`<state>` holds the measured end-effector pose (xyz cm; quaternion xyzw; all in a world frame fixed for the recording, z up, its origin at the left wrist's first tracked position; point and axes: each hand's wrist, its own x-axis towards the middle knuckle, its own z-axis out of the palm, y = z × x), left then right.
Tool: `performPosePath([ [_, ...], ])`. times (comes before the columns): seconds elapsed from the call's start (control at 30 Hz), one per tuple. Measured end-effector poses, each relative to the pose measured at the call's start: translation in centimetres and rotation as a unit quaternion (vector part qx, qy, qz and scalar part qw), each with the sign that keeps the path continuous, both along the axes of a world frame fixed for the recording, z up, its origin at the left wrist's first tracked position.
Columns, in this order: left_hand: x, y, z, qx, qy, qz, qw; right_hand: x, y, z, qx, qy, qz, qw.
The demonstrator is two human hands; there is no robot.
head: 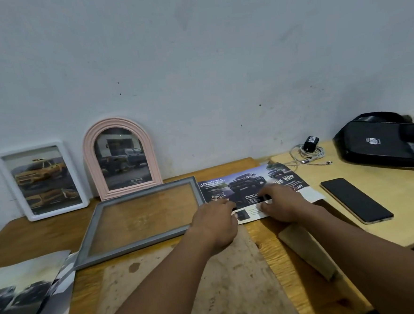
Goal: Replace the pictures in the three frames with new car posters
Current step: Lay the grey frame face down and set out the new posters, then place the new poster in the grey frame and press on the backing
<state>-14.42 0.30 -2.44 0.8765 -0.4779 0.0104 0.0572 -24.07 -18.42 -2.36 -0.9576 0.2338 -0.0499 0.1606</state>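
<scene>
Car poster is lying flat just R of grey frame, looking thin, floppy, prob. easy to crease. Right hand is pressing flat fingers on its near edge; left hand fingers too blurred to tell. Safest holding by both edges.

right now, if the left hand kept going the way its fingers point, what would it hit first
The left hand rests on the poster; sliding on across it, it would probably reach the wall. The right hand lies close beside that line and might be brushed first.
</scene>
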Motion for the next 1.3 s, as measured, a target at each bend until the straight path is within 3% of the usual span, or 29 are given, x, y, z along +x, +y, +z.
performPosePath([
  [0.33,1.1,0.9,0.2,-0.044,0.010,0.021,0.999,2.3,0.1,-0.9,0.001,0.003,-0.015,1.000],
  [0.6,1.5,0.7,0.3,-0.007,0.020,0.024,1.000,2.7,0.5,-1.0,0.004,-0.008,-0.022,1.000],
  [0.83,1.4,3.0,1.7,-0.069,0.052,0.033,0.996,3.4,3.4,1.5,-0.008,-0.047,0.001,0.999],
  [1.1,4.9,15.8,4.9,-0.106,0.057,0.152,0.981,8.8,15.7,5.1,0.038,-0.087,0.123,0.988],
  [1.3,5.8,30.0,4.9,-0.163,0.061,0.283,0.943,12.4,29.2,5.5,0.076,-0.075,0.243,0.964],
])
